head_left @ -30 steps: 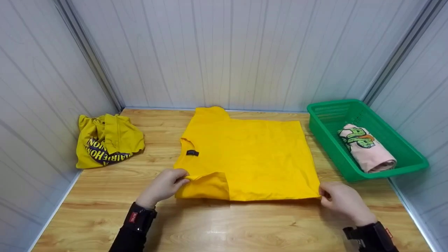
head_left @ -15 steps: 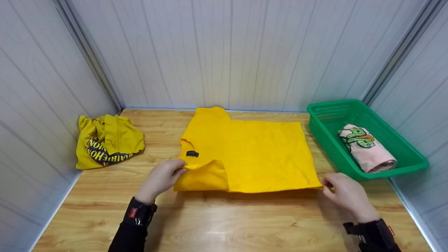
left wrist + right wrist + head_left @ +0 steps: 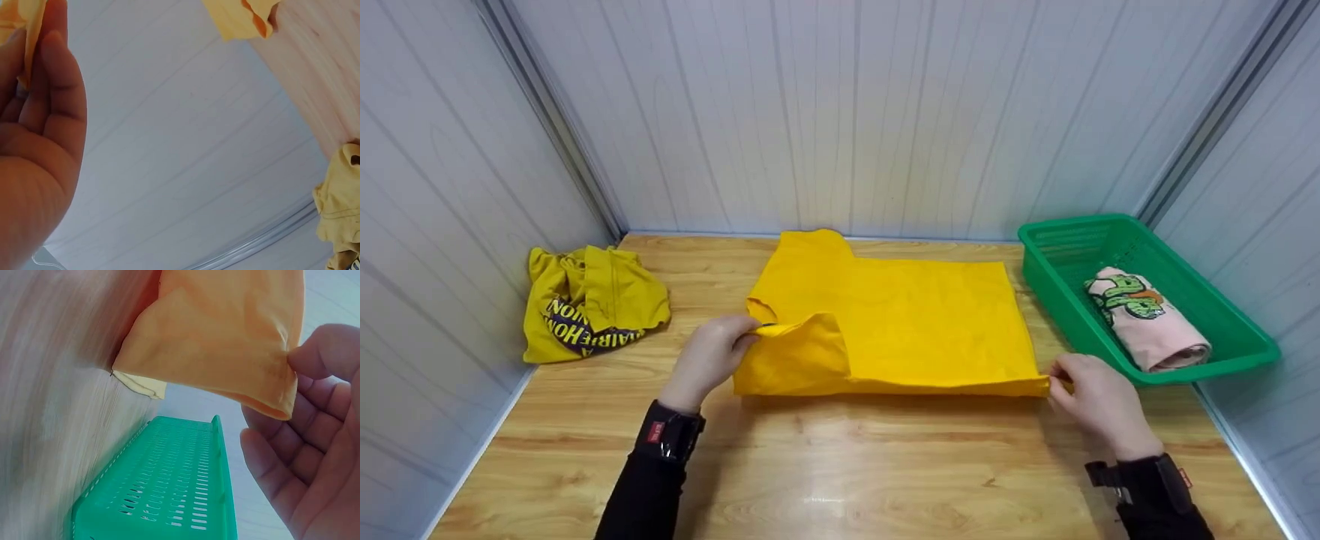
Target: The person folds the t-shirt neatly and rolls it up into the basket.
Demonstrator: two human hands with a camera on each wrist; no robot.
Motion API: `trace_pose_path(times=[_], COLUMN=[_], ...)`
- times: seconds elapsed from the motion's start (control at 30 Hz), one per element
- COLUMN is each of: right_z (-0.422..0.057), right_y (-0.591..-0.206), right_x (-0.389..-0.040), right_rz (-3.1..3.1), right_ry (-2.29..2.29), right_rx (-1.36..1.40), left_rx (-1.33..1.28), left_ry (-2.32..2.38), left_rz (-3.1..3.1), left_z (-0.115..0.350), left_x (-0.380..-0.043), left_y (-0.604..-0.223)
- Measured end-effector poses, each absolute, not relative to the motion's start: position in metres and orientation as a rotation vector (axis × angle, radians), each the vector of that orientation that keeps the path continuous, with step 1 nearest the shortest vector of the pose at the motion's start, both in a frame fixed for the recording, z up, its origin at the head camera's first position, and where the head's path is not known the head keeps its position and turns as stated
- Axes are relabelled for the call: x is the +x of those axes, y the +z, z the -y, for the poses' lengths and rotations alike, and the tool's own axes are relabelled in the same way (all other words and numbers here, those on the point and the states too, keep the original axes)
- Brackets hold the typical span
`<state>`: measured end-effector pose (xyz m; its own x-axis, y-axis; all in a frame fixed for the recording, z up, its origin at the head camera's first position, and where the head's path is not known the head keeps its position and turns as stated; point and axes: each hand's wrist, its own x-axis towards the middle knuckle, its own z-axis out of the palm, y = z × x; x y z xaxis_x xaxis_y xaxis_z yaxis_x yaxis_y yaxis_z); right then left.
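Observation:
A bright yellow T-shirt [image 3: 930, 322] lies sideways on the wooden table, its collar to the left and its hem to the right. My left hand [image 3: 711, 361] pinches the near edge by the shoulder and sleeve, lifted off the table. At the hem's near corner, my right hand [image 3: 1102, 401] pinches the cloth between thumb and fingers; the right wrist view shows this corner [image 3: 275, 394] raised. The near side hangs down between both hands. In the left wrist view, cloth [image 3: 34, 34] sits between my thumb and fingers. The lifted fold mostly hides the collar label.
A crumpled mustard-yellow garment [image 3: 592, 300] with dark lettering lies at the left wall. On the right stands a green plastic basket [image 3: 1222, 315] holding a rolled pink garment [image 3: 1155, 322]. Pale panel walls [image 3: 855, 112] enclose the table [image 3: 840, 472] at the back and sides.
Both hands have moved away from me and upward, carrying the shirt's near edge with them. That edge is lifted and starting to fold over, now covering most of the collar label.

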<state>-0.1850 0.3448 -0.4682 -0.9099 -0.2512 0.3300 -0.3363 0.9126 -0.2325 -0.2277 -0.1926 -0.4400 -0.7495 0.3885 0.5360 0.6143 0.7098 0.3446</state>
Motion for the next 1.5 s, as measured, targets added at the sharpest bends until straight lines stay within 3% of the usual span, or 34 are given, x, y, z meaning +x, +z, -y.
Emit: trace_pose_path(times=[0.47,1.5], right_z=[-0.344,-0.342], right_y=[-0.471,-0.484], right_x=[-0.198,-0.234], right_rz=[2.734,2.769], right_ry=[0.447,0.503], right_rx=[0.378,0.254], left_rx=[-0.619,-0.55], left_ry=[-0.665,-0.513], left_rz=[2.398,2.245], left_z=[0.174,0.148], left_x=[-0.253,-0.319], left_y=[-0.433,-0.46])
